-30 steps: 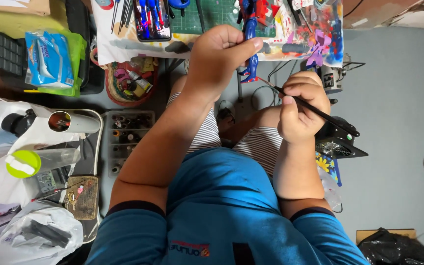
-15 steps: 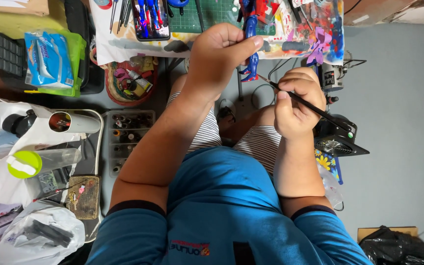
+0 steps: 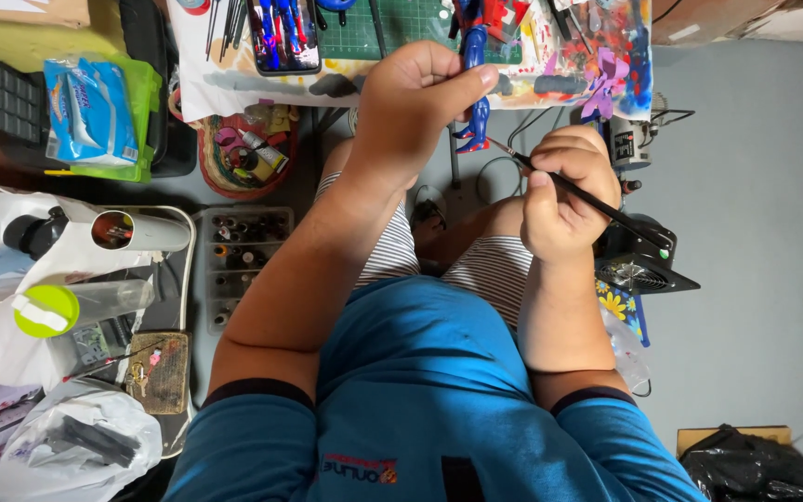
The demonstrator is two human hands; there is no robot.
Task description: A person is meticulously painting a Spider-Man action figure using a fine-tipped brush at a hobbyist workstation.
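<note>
Holding: left hand [image 3: 411, 112] clamped on toy figure [image 3: 474, 84]
Brush: right hand [image 3: 564, 191] pinching paintbrush [image 3: 597, 206], tip at figure's 5 o'clock

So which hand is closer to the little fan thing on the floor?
Right. The right hand holds a thin brush just above the small black fan. The left hand is further off, gripping a blue and red figure.

A blue and red figure [image 3: 474, 70] is gripped in the left hand [image 3: 415, 102], held above the paint-stained counter [image 3: 234, 79]. A thin black brush [image 3: 597, 206] is pinched in the right hand [image 3: 564, 191], tip touching the figure's leg.
</note>
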